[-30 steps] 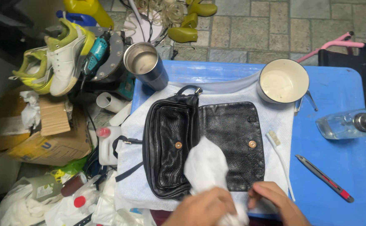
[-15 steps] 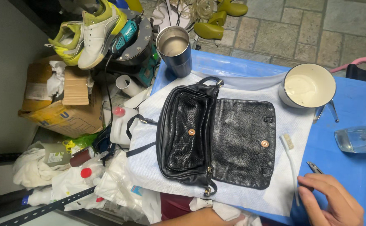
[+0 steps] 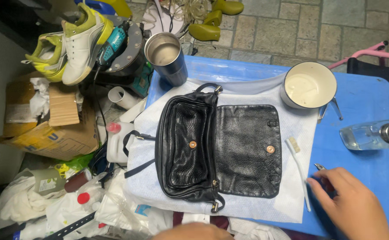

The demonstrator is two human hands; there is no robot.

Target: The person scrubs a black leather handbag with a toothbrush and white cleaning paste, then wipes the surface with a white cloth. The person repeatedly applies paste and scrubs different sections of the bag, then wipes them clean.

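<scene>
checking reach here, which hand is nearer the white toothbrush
Right. The right hand has its fingertips at the handle end of the toothbrush. The left hand is at the bottom edge, below the black bag, well off.

right hand [image 3: 354, 206] bare, no sleeve, ring or glove visible.

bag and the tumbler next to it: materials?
Black bag: looks like leather or faux leather, with a pebbled, wrinkled grain and soft sheen; brass-coloured snaps. Tumbler: likely stainless steel, with a brushed grey interior, a bright rim and a darker, glossy outer wall.
</scene>
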